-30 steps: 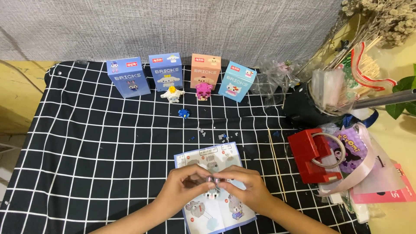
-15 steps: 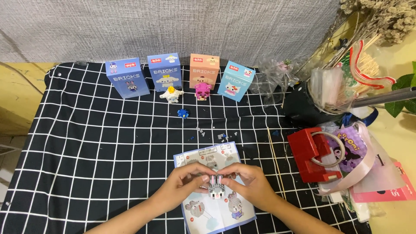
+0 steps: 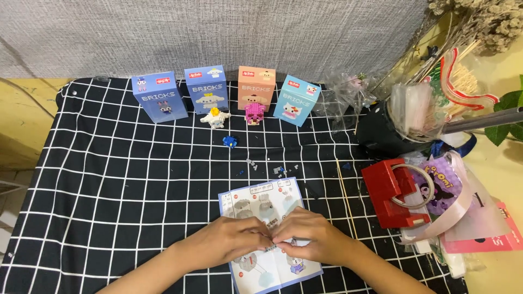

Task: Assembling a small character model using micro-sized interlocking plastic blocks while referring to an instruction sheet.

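Observation:
My left hand (image 3: 231, 239) and my right hand (image 3: 308, 235) meet fingertip to fingertip over a blue-edged instruction sheet (image 3: 261, 204) lying on the black grid cloth (image 3: 109, 179). Between the fingertips both hands pinch a small grey brick piece (image 3: 271, 247), mostly hidden by the fingers. Several tiny loose bricks (image 3: 278, 170) lie scattered just beyond the sheet, and a small blue brick piece (image 3: 230, 141) sits farther back.
Several brick boxes stand at the back: dark blue (image 3: 159, 97), blue (image 3: 205, 90), orange (image 3: 256, 88), light blue (image 3: 297, 99). A white brick figure (image 3: 214, 117) and a pink one (image 3: 254, 114) stand before them. A red box (image 3: 393, 193), bags and dried flowers (image 3: 479, 22) crowd the right.
My hands have drawn closer together, fingertips now pressed around the small piece over the sheet. Everything else on the cloth stays where it was.

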